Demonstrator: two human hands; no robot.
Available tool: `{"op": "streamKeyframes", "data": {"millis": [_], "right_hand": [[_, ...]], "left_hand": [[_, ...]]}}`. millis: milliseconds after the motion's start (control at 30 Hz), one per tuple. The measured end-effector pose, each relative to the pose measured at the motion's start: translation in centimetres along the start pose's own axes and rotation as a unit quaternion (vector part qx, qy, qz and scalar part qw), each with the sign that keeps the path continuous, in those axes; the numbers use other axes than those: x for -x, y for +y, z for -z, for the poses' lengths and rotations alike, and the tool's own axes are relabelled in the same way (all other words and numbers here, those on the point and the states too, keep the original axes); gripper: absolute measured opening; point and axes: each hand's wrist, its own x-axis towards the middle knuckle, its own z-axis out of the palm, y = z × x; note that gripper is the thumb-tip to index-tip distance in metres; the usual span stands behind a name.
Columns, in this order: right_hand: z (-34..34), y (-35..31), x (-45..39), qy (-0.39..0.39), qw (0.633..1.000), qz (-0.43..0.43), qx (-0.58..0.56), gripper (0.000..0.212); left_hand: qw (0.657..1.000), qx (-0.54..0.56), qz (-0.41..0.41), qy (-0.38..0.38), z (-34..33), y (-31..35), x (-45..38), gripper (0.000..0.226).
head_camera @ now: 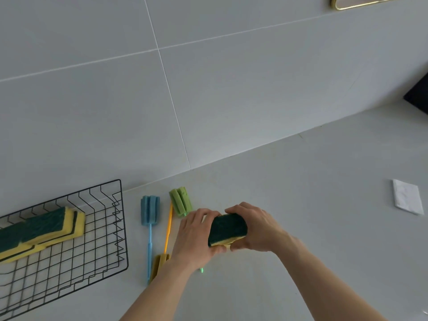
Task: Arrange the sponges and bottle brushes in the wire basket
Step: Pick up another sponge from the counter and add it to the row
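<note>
A green-and-yellow sponge is held between both my hands above the counter. My left hand grips its left end and my right hand grips its right end. A black wire basket stands at the left, with several green-and-yellow sponges stacked in its far part. Three bottle brushes lie on the counter between the basket and my hands: a blue brush, a green brush and an orange-handled brush whose yellow head is partly hidden by my left forearm.
The grey counter meets a tiled wall behind. A white folded cloth lies at the far right. A dark object stands at the right edge, and a gold-rimmed object hangs at the top right.
</note>
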Motion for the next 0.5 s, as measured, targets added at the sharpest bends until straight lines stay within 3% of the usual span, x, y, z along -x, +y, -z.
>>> {"op": "streamKeyframes", "data": {"millis": [200, 500], "right_hand": [[-1.8, -0.2, 0.1, 0.044, 0.999, 0.027, 0.017, 0.077], [-3.5, -0.2, 0.0, 0.046, 0.998, 0.028, 0.012, 0.08]], "left_hand": [[1.0, -0.021, 0.005, -0.02, -0.1, -1.4, 0.0, 0.082], [0.997, -0.025, 0.024, -0.063, -0.3, -2.3, -0.3, 0.08]]}}
